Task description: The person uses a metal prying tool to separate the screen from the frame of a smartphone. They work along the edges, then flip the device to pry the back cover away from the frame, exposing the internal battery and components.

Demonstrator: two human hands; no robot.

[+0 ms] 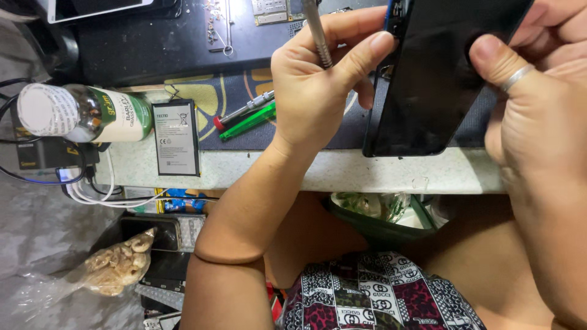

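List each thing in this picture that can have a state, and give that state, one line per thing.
phone: tilted up, screen dark
left hand: gripping metal tool
right hand: clasping phone edge
battery: out, flat on bench
bottle: on its side, capped
screwdrivers: lying unused

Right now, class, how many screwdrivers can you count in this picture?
3. One metal-shafted screwdriver is in the left hand. A red-tipped one and a green one lie side by side on the mat. Others may be hidden behind the hands.
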